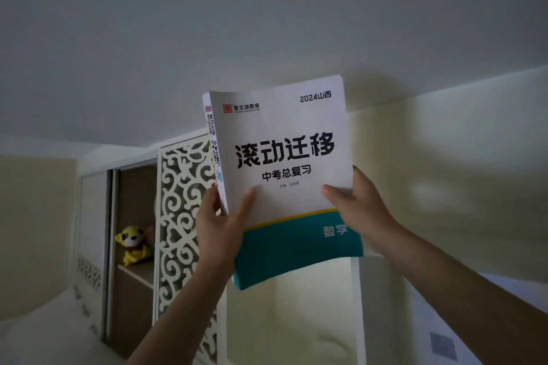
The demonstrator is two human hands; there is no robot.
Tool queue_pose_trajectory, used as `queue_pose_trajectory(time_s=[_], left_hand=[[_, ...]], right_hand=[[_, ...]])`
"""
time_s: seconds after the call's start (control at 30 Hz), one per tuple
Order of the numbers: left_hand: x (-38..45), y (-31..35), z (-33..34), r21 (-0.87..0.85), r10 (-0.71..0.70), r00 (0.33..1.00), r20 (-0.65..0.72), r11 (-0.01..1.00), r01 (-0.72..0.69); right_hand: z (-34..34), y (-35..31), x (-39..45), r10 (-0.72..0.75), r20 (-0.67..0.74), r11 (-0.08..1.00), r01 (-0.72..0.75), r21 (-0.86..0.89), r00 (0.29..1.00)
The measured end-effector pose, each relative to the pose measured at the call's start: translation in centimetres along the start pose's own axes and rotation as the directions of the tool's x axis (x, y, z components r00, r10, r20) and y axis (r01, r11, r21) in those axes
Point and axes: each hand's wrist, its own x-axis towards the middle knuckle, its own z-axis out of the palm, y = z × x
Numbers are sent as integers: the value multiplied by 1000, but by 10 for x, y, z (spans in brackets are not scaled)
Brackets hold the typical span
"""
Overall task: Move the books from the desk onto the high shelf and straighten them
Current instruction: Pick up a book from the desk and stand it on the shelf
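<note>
A thick white book [284,139] with black Chinese title lettering and a teal band along its bottom is held upright, high in the air, its cover facing me. My left hand [221,227] grips its spine side, thumb on the cover. My right hand [357,201] clasps its right edge, thumb on the cover. The book's top reaches up near the ceiling line. Behind and below it stands a white upright shelf panel [357,305]. The desk and any other books are out of sight.
To the left a white fretwork door panel [181,216] fronts an open brown cupboard [133,290], where a yellow plush toy [133,243] sits on a shelf board. Pale wall and ceiling fill the upper frame. A grey patch [443,345] shows on the wall at lower right.
</note>
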Motion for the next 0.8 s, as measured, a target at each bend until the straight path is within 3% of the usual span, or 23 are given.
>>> queue_pose_trajectory(time_s=[0.37, 0.8], left_hand=[[138, -119, 18, 39, -61, 994, -89, 997, 64], [214, -195, 8, 249, 66, 982, -176, 968, -20]], right_hand=[[91, 86, 140, 173, -7, 983, -172, 65, 985], [172, 146, 212, 401, 16, 898, -397, 192, 916]])
